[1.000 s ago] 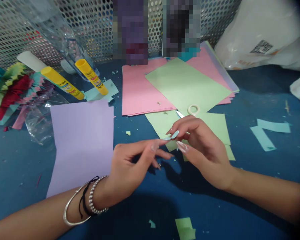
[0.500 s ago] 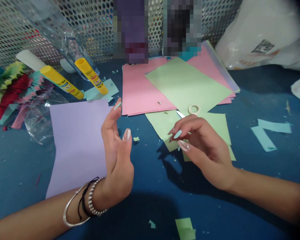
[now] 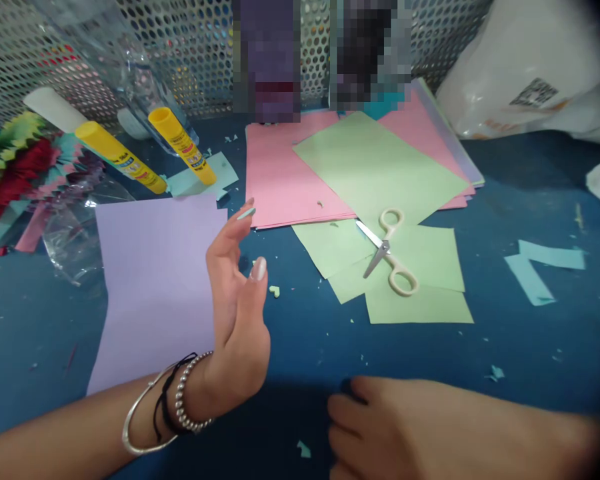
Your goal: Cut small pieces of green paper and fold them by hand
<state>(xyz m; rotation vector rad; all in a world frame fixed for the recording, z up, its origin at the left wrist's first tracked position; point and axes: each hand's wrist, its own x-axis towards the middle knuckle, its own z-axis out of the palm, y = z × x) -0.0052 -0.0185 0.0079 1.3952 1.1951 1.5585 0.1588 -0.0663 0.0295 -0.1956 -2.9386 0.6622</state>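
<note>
My left hand (image 3: 237,320) rests on its outer edge beside the purple paper sheet (image 3: 155,287), palm turned inward. Its fingers are raised and apart, with nothing between thumb and fingers. A tiny pale green cutout (image 3: 275,291) lies just right of the left thumb. At the bottom right, my right hand (image 3: 380,427) is back-up on the blue table with its fingers curled under; the fingertips and whatever they hold are hidden. Beyond it, opened white-handled scissors (image 3: 385,248) lie on several light green paper pieces (image 3: 420,307). A small green scrap (image 3: 304,449) lies between the hands.
Pink paper (image 3: 280,180) is stacked at the back with a green sheet (image 3: 380,160) across it. Glue sticks (image 3: 183,147), a clear bottle (image 3: 140,73) and folded paper fringes (image 3: 20,173) stand or lie left. A white plastic bag (image 3: 520,73) and blue strips (image 3: 550,255) are right.
My right hand has moved from over the scissors down to the bottom edge, covering the place where a green paper scrap lay. The scissors are now fully visible. My left hand has barely moved.
</note>
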